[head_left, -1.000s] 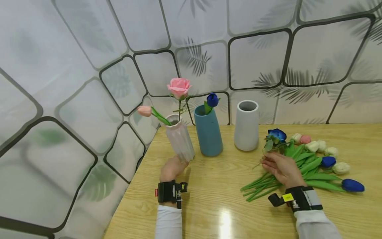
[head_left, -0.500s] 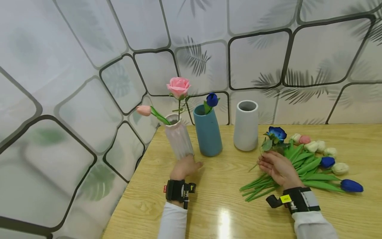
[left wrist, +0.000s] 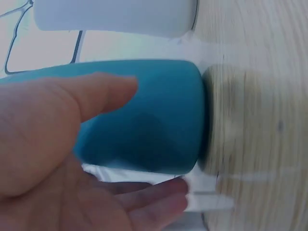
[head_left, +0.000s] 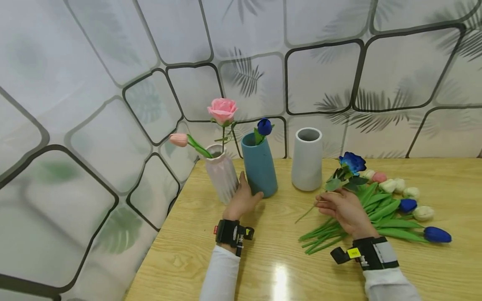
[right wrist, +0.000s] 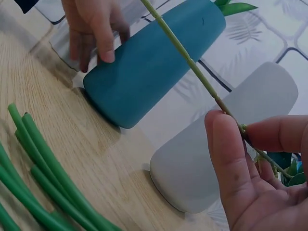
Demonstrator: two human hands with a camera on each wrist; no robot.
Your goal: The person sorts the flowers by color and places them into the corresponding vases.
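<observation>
My right hand pinches the thin stem of a blue rose between thumb and fingertips. In the right wrist view the bare stem slants up past the vases. My left hand is at the lower part of the teal vase, thumb in front and fingers along its left side. From the left wrist, the thumb overlaps the teal surface while the other fingers extend beside it, fairly straight. A blue tulip stands in that vase. To its left, a pinkish-white vase bears a pink rose and a peach tulip.
A white vase stands right of the teal one. Under and beyond my right hand lies a pile of tulips, with white heads, blue heads and green stems. A patterned curtain rises behind the wooden table.
My left hand has moved right from the pinkish-white vase's base to the teal vase. My right hand has lifted the blue rose slightly, and more of its stem shows.
</observation>
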